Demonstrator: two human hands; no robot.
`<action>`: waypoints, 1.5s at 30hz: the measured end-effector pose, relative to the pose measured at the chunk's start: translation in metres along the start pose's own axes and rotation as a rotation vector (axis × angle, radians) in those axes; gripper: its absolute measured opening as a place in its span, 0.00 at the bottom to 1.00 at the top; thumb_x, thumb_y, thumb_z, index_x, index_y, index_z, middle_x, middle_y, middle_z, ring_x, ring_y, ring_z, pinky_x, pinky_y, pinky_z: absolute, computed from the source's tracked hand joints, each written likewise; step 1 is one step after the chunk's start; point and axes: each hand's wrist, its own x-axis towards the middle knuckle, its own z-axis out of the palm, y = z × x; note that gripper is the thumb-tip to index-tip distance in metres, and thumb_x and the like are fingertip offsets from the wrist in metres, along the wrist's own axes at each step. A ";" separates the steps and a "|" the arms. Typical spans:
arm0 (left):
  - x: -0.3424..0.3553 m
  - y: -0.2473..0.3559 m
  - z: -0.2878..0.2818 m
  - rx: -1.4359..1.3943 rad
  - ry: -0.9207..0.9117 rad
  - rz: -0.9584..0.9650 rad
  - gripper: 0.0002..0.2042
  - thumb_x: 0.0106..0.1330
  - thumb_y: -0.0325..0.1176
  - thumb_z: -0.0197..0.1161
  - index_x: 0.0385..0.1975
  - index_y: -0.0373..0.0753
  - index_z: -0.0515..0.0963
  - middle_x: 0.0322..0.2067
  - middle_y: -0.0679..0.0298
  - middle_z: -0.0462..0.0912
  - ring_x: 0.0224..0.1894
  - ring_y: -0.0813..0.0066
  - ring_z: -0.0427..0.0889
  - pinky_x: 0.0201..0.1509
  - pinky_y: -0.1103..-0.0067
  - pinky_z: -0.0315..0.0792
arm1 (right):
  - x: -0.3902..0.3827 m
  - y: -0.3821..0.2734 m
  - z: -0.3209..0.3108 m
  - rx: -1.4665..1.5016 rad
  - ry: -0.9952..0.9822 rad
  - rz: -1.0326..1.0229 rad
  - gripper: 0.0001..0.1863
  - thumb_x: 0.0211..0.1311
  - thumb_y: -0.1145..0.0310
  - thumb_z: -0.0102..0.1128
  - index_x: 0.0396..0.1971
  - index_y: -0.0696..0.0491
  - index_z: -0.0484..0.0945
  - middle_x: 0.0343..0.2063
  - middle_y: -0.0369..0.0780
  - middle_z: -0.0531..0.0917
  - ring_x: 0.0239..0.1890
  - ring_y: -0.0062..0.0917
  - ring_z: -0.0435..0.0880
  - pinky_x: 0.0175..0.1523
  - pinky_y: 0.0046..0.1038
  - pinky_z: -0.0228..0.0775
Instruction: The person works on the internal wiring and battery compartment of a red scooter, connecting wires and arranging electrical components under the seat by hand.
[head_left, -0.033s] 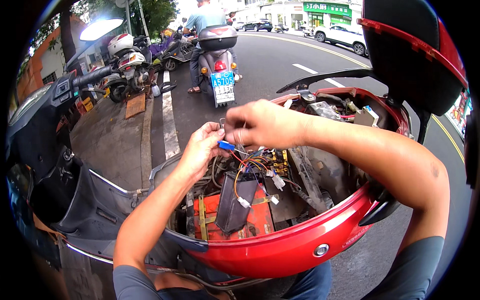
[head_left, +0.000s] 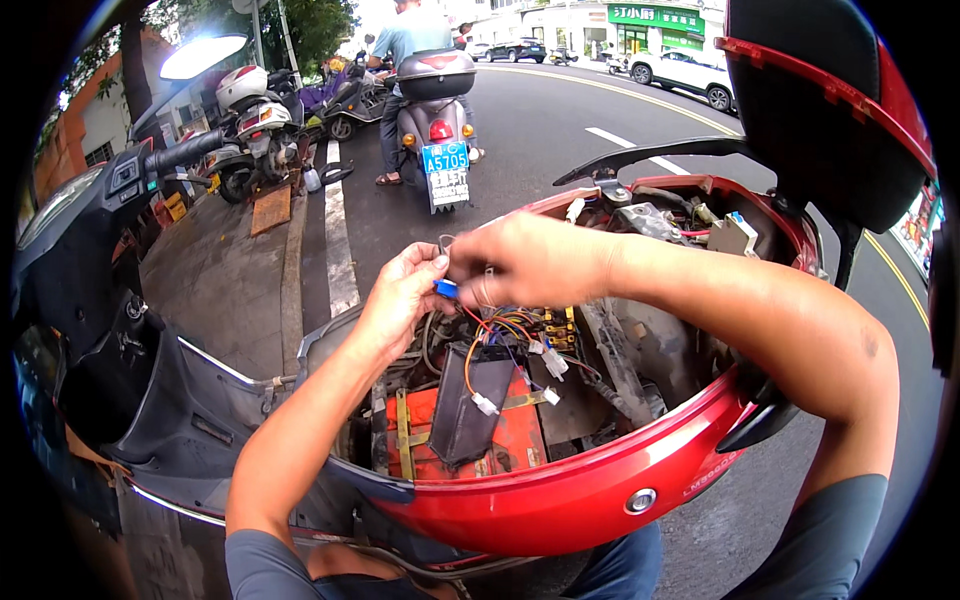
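Over the open seat compartment of a red scooter (head_left: 540, 510), my left hand (head_left: 410, 295) grips a blue connector (head_left: 446, 289) with wires running from it. Beside it, my right hand (head_left: 520, 260) is curled and blurred, its fingertips among thin wires; what they hold is unclear. Below hang multicoloured wires (head_left: 500, 325) with white plugs (head_left: 554, 360). A black rectangular module (head_left: 465, 430) lies on an orange-red battery (head_left: 520, 435) with straps. Yellow fuse-like parts (head_left: 560, 325) sit to the right of the module.
The raised seat and box (head_left: 830, 130) stand at the right, the handlebar (head_left: 180, 150) at the left. Ahead, a person (head_left: 410, 35) is on a grey scooter (head_left: 435, 120). Parked scooters (head_left: 260, 130) line the pavement (head_left: 235, 280); a white car (head_left: 680, 75) is on the road.
My right hand has shifted slightly downward beside the blue connector, which has turned a little in my left fingers. The rest looks the same.
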 end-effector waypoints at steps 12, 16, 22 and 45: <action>0.003 -0.004 -0.022 0.223 0.079 -0.167 0.14 0.68 0.40 0.60 0.46 0.39 0.70 0.29 0.67 0.75 0.29 0.81 0.74 0.25 0.84 0.68 | -0.001 0.017 -0.012 -0.327 -0.227 0.218 0.11 0.58 0.66 0.59 0.38 0.54 0.79 0.33 0.43 0.85 0.39 0.39 0.84 0.49 0.39 0.74; -0.002 0.006 -0.002 0.695 0.212 0.252 0.20 0.65 0.37 0.61 0.54 0.36 0.68 0.38 0.60 0.77 0.41 0.72 0.77 0.41 0.76 0.75 | -0.006 0.033 -0.025 -0.554 -0.289 0.346 0.12 0.55 0.65 0.59 0.39 0.50 0.81 0.34 0.43 0.85 0.40 0.40 0.84 0.46 0.39 0.75; 0.009 0.020 0.081 1.142 -0.203 0.537 0.24 0.57 0.39 0.67 0.49 0.31 0.72 0.46 0.48 0.78 0.50 0.56 0.78 0.57 0.68 0.70 | -0.014 0.048 -0.025 -0.585 -0.314 0.420 0.13 0.52 0.66 0.59 0.39 0.49 0.82 0.34 0.44 0.85 0.41 0.42 0.84 0.46 0.40 0.75; 0.065 -0.052 0.035 0.299 -0.521 -0.361 0.29 0.50 0.20 0.60 0.58 0.33 0.69 0.43 0.60 0.80 0.40 0.77 0.80 0.41 0.81 0.75 | -0.024 0.052 -0.008 -0.408 -0.501 -0.050 0.19 0.51 0.68 0.66 0.46 0.42 0.78 0.40 0.39 0.78 0.44 0.38 0.81 0.46 0.38 0.73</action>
